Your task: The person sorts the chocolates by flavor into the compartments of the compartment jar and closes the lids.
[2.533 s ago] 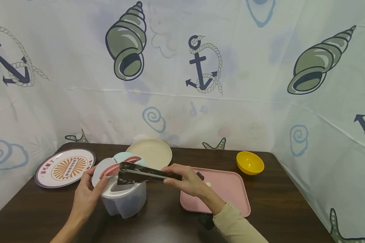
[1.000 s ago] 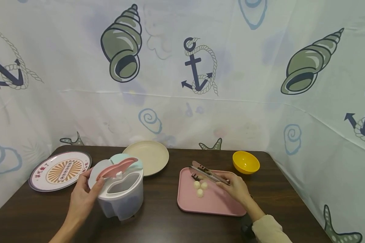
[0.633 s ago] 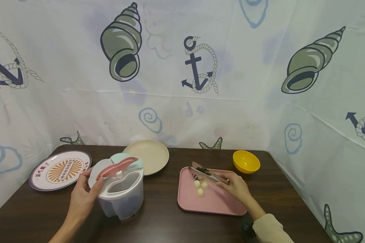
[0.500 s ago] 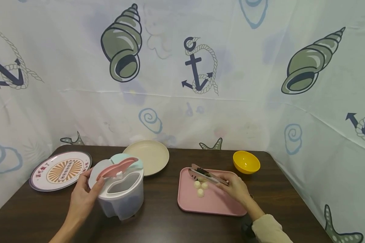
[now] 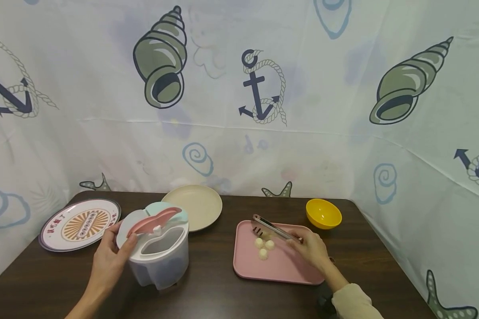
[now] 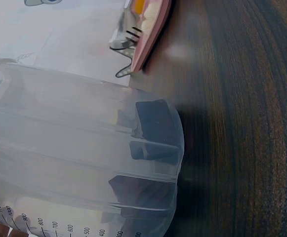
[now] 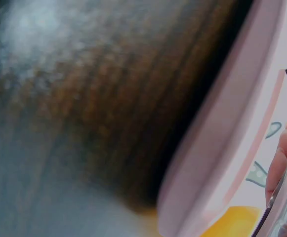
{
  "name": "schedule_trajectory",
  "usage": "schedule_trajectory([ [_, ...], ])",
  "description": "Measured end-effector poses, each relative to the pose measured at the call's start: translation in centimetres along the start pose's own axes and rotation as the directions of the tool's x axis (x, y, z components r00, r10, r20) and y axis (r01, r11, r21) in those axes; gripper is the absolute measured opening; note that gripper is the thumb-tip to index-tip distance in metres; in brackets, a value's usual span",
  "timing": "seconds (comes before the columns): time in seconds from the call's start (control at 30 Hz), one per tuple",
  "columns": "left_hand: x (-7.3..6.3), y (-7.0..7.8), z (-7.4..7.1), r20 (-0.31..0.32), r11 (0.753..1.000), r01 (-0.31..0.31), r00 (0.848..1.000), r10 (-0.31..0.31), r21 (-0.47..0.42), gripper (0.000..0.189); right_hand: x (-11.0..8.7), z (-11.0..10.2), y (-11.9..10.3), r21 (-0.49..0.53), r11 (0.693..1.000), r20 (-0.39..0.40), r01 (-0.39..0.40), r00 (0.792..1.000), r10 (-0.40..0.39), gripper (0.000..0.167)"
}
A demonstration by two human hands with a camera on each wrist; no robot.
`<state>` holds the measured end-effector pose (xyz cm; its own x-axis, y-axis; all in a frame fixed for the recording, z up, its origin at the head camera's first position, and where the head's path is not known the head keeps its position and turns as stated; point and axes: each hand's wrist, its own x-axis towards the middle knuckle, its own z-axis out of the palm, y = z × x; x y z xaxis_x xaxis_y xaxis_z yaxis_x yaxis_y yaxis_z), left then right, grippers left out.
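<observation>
My left hand (image 5: 108,261) holds the left side of a clear canister (image 5: 161,268), thumb by the pink piece (image 5: 153,221) on its white and mint lid. One lid section shows an opening towards the front. Several dark chunks (image 6: 153,121) lie low inside the canister in the left wrist view. With my right hand (image 5: 312,250) I grip metal tongs (image 5: 278,230) over a pink tray (image 5: 277,270). Dark fork-like tines (image 5: 257,231) show under the tongs. Small pale balls (image 5: 262,254) sit on the tray close below the tong ends. The right wrist view shows my fingers (image 7: 279,163) along the tongs.
A yellow bowl (image 5: 323,214) stands behind the tray to the right. At the back lies a cream plate (image 5: 201,208), partly behind the canister. A printed white plate (image 5: 80,225) is at the left. A patterned cloth (image 5: 323,97) hangs behind the dark table (image 5: 207,288).
Since the oldest frame, the tongs have moved right from over the canister's opening to over the tray. Over the last second their arms have come nearer together. My left hand stays on the canister.
</observation>
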<state>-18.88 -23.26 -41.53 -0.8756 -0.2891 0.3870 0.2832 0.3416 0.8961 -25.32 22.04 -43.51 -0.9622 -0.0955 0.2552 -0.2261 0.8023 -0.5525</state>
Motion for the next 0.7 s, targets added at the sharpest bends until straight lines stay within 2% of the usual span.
schedule_trajectory([
  [0.1, 0.0, 0.1, 0.0, -0.004, 1.0, 0.0, 1.0, 0.0, -0.001, 0.038, 0.0, -0.3, -0.3, 0.051, 0.998, -0.034, 0.027, 0.999, -0.025, 0.022],
  [0.17, 0.0, 0.2, 0.0, -0.005, 1.0, 0.0, 1.0, 0.0, -0.003, 0.038, 0.2, -0.5, -0.7, 0.112, 0.991, -0.045, 0.078, 0.996, -0.073, 0.024],
  [0.3, 0.0, 0.1, 0.0, -0.002, 1.0, -0.004, 1.0, 0.004, -0.01, 0.037, 0.3, -0.9, -2.9, 0.272, 0.946, -0.034, 0.176, 0.984, -0.173, 0.022],
  [0.37, 0.0, 0.1, 0.1, -0.002, 1.0, -0.005, 1.0, 0.005, -0.014, 0.037, 0.4, -1.0, -4.5, 0.358, 0.908, -0.017, 0.217, 0.974, -0.226, 0.022],
  [0.43, 0.0, 0.0, 0.1, -0.002, 1.0, -0.002, 1.0, 0.002, -0.022, 0.037, 0.5, -0.9, -6.4, 0.439, 0.858, -0.006, 0.266, 0.956, -0.293, 0.022],
  [0.5, 0.0, -0.1, 0.1, -0.002, 1.0, -0.003, 1.0, 0.003, -0.031, 0.038, 0.6, -0.6, -8.3, 0.506, 0.798, -0.008, 0.327, 0.927, -0.375, 0.021],
  [0.57, 0.0, -0.1, 0.1, 0.0, 0.999, -0.007, 1.0, 0.007, -0.042, 0.038, 0.9, -0.1, -10.0, 0.578, 0.72, -0.012, 0.383, 0.887, -0.462, 0.021],
  [0.6, 0.1, -0.1, 0.1, -0.001, 0.999, -0.008, 1.0, 0.008, -0.039, 0.038, 1.0, 0.3, -10.8, 0.599, 0.692, -0.014, 0.402, 0.87, -0.494, 0.021],
  [0.7, 0.0, -0.1, 0.0, -0.001, 0.999, -0.01, 1.0, 0.01, -0.041, 0.037, 1.3, 1.5, -12.7, 0.636, 0.639, -0.006, 0.433, 0.831, -0.556, 0.02],
])
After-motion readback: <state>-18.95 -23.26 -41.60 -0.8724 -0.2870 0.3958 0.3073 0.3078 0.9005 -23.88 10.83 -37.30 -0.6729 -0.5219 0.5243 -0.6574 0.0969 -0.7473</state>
